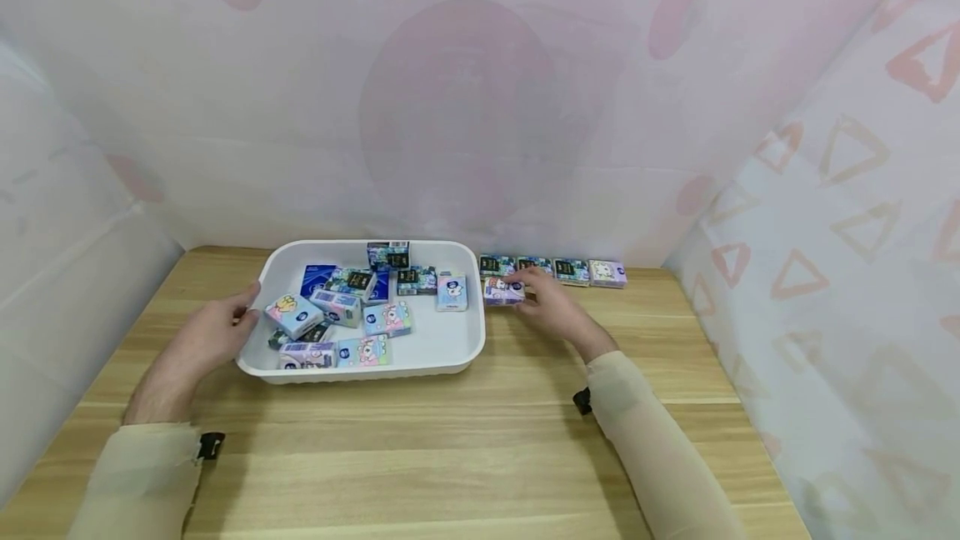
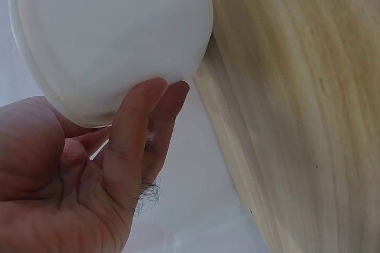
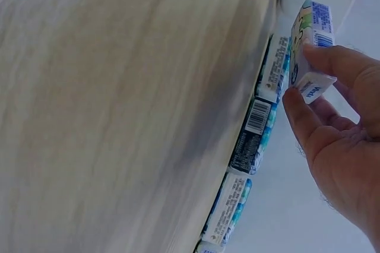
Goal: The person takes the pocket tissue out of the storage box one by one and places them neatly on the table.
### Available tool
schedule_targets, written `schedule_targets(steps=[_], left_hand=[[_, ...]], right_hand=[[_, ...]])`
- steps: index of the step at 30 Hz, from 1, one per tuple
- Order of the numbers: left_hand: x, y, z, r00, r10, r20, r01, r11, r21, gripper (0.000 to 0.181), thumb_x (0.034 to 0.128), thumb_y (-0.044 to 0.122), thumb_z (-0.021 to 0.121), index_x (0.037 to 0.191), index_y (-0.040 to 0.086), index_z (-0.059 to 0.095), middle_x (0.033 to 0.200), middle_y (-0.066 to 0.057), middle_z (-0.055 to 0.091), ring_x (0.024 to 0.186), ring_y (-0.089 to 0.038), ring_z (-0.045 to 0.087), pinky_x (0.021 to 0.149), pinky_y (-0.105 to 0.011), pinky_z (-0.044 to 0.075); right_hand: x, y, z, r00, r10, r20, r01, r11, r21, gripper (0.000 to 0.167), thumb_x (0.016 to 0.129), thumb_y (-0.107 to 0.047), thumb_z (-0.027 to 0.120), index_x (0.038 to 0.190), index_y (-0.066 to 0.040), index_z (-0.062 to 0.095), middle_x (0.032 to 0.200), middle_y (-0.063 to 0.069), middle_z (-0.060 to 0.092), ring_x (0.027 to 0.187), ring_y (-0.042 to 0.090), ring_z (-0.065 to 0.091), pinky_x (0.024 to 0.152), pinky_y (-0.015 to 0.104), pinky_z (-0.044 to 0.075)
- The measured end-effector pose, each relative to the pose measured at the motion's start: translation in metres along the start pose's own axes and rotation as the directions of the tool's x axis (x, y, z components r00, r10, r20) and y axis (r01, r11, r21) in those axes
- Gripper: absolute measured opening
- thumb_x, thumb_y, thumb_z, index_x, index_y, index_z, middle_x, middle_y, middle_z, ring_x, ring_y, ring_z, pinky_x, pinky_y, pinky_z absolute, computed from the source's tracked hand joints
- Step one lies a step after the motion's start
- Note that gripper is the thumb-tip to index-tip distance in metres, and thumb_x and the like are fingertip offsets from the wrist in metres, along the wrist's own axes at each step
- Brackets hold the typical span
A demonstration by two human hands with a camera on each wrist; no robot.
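Observation:
My right hand (image 1: 553, 307) pinches a purple-and-white pocket tissue pack (image 1: 503, 291) between thumb and fingers, just outside the tray's right wall. In the right wrist view that tissue pack (image 3: 313, 45) is tilted, clear of the table, with its printed end showing. My left hand (image 1: 213, 330) grips the left rim of a white tray (image 1: 435, 352). The left wrist view has the fingers (image 2: 127, 140) against the tray's outer side. Inside the tray lie several tissue packs, among them a light-blue one (image 1: 294, 315), a pink-and-green one (image 1: 387, 319) and a dark one (image 1: 416, 280).
Along the back wall, right of the tray, runs a row of dark tissue packs (image 1: 572, 272) ending in a pale purple one (image 1: 607, 273). The wooden table (image 1: 420, 465) meets a patterned cloth wall (image 1: 847, 273) on the right.

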State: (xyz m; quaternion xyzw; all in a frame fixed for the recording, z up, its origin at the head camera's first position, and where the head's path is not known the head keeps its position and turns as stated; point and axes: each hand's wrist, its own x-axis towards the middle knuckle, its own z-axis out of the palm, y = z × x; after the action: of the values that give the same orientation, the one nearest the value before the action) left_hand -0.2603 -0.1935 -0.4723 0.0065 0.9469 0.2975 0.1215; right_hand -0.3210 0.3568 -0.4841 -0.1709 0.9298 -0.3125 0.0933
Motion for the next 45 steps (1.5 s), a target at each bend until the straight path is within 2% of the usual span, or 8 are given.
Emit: schedule_targets(steps=[13, 20, 26, 29, 31, 36, 39, 45], left_hand=[[-0.002, 0.001, 0.0, 1.0, 0.021, -0.002, -0.021, 1.0, -0.016, 0.062, 0.1249, 0.012, 0.044, 0.177, -0.014, 0.022, 0.159, -0.057, 0.049, 0.117, -0.052, 0.072, 0.076, -0.034, 0.06], [-0.003, 0.004, -0.001, 1.0, 0.006, 0.007, -0.006, 1.0, -0.019, 0.063, 0.1254, 0.013, 0.043, 0.178, -0.012, 0.02, 0.161, -0.056, 0.047, 0.114, -0.05, 0.071, 0.075, -0.036, 0.06], [-0.004, 0.006, -0.002, 1.0, -0.001, 0.01, 0.001, 1.0, -0.018, 0.063, 0.125, 0.012, 0.043, 0.178, -0.012, 0.02, 0.161, -0.056, 0.047, 0.113, -0.049, 0.071, 0.075, -0.036, 0.059], [-0.004, 0.007, -0.002, 1.0, -0.023, 0.019, 0.023, 1.0, -0.013, 0.064, 0.1251, 0.013, 0.042, 0.179, -0.011, 0.019, 0.161, -0.056, 0.046, 0.114, -0.049, 0.07, 0.075, -0.035, 0.059], [-0.003, 0.008, -0.002, 0.999, -0.037, 0.027, 0.037, 0.999, -0.007, 0.064, 0.1255, 0.014, 0.042, 0.18, -0.01, 0.018, 0.162, -0.055, 0.046, 0.115, -0.049, 0.068, 0.075, -0.034, 0.058], [0.0, 0.011, -0.002, 0.999, -0.039, 0.036, 0.039, 0.999, -0.001, 0.064, 0.126, 0.015, 0.043, 0.179, -0.01, 0.019, 0.163, -0.054, 0.046, 0.117, -0.05, 0.066, 0.076, -0.033, 0.058], [0.001, 0.011, -0.003, 0.999, -0.029, 0.035, 0.029, 1.0, -0.007, 0.063, 0.1257, 0.014, 0.044, 0.178, -0.013, 0.021, 0.162, -0.055, 0.046, 0.115, -0.05, 0.066, 0.076, -0.034, 0.059], [0.001, 0.008, -0.005, 1.0, -0.004, 0.03, 0.004, 1.0, -0.006, 0.062, 0.124, 0.011, 0.045, 0.175, -0.017, 0.023, 0.16, -0.056, 0.047, 0.115, -0.05, 0.066, 0.077, -0.035, 0.058]], right_hand=[[0.01, -0.004, 0.014, 1.0, -0.001, -0.017, 0.0, 0.998, -0.061, 0.052, 0.106, 0.003, 0.077, 0.158, -0.005, 0.071, 0.167, 0.026, 0.06, 0.15, 0.045, 0.063, 0.128, 0.06, 0.056], [0.016, -0.003, 0.019, 0.999, 0.018, -0.032, -0.021, 0.994, -0.109, 0.04, 0.106, 0.003, 0.077, 0.145, -0.002, 0.078, 0.166, 0.024, 0.06, 0.152, 0.044, 0.062, 0.129, 0.058, 0.055], [0.019, -0.002, 0.022, 0.998, 0.014, -0.053, -0.02, 0.994, -0.112, 0.041, 0.106, 0.004, 0.077, 0.146, -0.001, 0.078, 0.162, 0.023, 0.063, 0.147, 0.042, 0.065, 0.126, 0.055, 0.058], [0.019, -0.003, 0.023, 0.998, 0.015, -0.056, -0.022, 0.993, -0.115, 0.043, 0.106, 0.002, 0.078, 0.148, -0.002, 0.077, 0.162, 0.023, 0.063, 0.144, 0.04, 0.066, 0.123, 0.054, 0.06], [0.018, -0.004, 0.021, 0.998, 0.026, -0.053, -0.031, 0.994, -0.103, 0.044, 0.106, 0.001, 0.078, 0.15, -0.002, 0.076, 0.161, 0.023, 0.063, 0.139, 0.039, 0.067, 0.119, 0.054, 0.062], [0.013, -0.013, 0.008, 0.995, 0.063, -0.081, -0.068, 0.996, -0.053, 0.045, 0.11, -0.006, 0.079, 0.154, -0.005, 0.073, 0.164, 0.024, 0.061, 0.142, 0.043, 0.068, 0.121, 0.057, 0.062], [0.01, -0.021, 0.001, 0.994, 0.05, -0.102, -0.052, 0.998, -0.017, 0.046, 0.112, -0.008, 0.077, 0.157, -0.003, 0.071, 0.168, 0.026, 0.059, 0.15, 0.047, 0.065, 0.124, 0.058, 0.06], [0.009, -0.041, -0.003, 0.995, 0.007, -0.095, -0.006, 1.0, 0.011, 0.048, 0.113, -0.01, 0.077, 0.16, -0.003, 0.069, 0.173, 0.025, 0.056, 0.153, 0.048, 0.063, 0.124, 0.061, 0.059]])
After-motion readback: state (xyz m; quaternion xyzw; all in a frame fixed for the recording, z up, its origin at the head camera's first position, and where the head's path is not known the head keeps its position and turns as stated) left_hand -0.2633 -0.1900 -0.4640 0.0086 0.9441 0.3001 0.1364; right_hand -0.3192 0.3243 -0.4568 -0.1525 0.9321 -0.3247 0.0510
